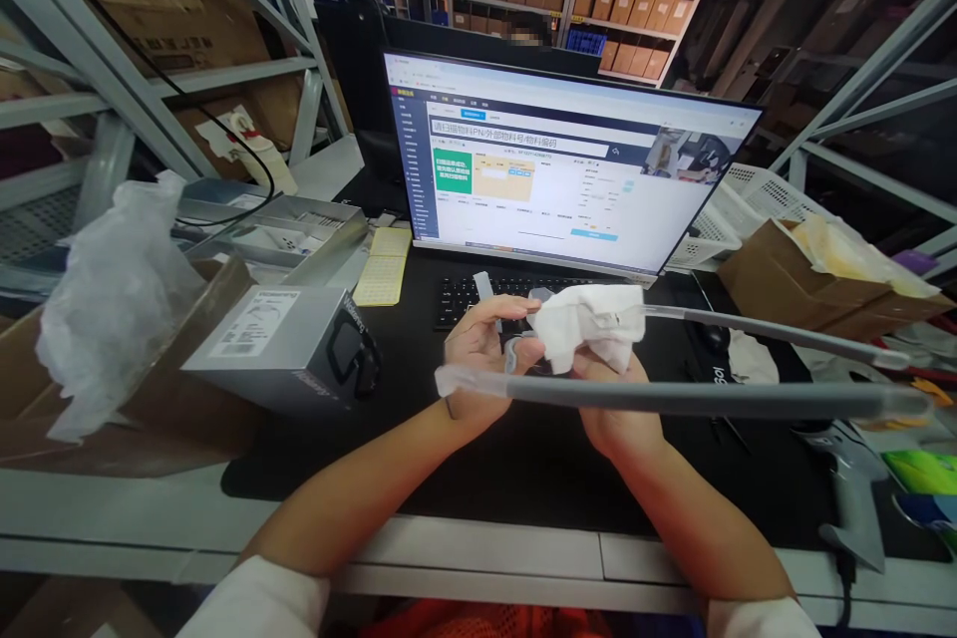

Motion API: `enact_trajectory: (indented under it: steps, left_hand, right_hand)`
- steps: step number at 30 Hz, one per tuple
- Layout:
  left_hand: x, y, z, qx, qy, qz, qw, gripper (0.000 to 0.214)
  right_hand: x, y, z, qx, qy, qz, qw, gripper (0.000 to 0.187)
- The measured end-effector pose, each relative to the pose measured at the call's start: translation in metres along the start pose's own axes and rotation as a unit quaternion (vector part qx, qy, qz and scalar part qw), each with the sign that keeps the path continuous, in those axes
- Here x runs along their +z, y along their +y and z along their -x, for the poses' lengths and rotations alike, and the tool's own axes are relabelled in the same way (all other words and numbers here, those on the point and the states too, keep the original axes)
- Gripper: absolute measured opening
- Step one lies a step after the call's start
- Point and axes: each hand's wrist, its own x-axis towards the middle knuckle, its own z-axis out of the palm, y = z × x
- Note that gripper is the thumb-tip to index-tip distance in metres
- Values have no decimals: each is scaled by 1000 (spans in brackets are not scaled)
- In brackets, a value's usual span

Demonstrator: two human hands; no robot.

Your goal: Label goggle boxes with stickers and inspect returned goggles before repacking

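Note:
My left hand (482,349) is closed round the near end of a long grey strip (710,397) that runs off to the right above the desk. My right hand (617,394) sits under that strip and pinches a crumpled white cloth (590,322) against it. A second thin grey strip (778,329) reaches right from behind the cloth. Both hands are in front of the black keyboard (460,294).
A monitor (553,164) with a software page stands behind the keyboard. At left lie a grey boxed device (284,344), a clear plastic bag (112,299) and a metal tray (284,229). At right are a cardboard box (793,284), a white basket (748,199) and a barcode scanner (852,488).

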Motion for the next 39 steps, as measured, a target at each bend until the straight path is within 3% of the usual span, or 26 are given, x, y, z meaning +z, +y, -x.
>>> enact_trajectory:
  steps: [4,9,16,20,24,29,34,39]
  left_hand:
    - [3,8,-1,-24,3,-2,1000,23]
    - [6,6,4,-56,45,22,997,27]
    - [4,-1,10,-39,27,35,998,27]
    - [3,-3,9,-23,17,25,999,28]
    - [4,-2,7,-23,33,11,999,27]
    - [5,0,4,-46,48,35,997,25]
    - [3,-6,9,-54,29,5,998,27]
    - [2,-7,12,-65,20,17,998,27]
  right_hand:
    - [2,0,-1,-39,3,40,998,18]
    - [3,1,4,-23,-31,24,999,22]
    - [5,1,9,16,-42,0,999,16]
    - [7,-2,8,40,-12,33,999,11]
    - [6,-6,7,8,20,25,999,3]
    - [4,2,6,20,-46,23,998,12]
    - [1,7,1,-14,21,2,1000,23]
    - [-7,13,4,-68,-17,133,989,15]
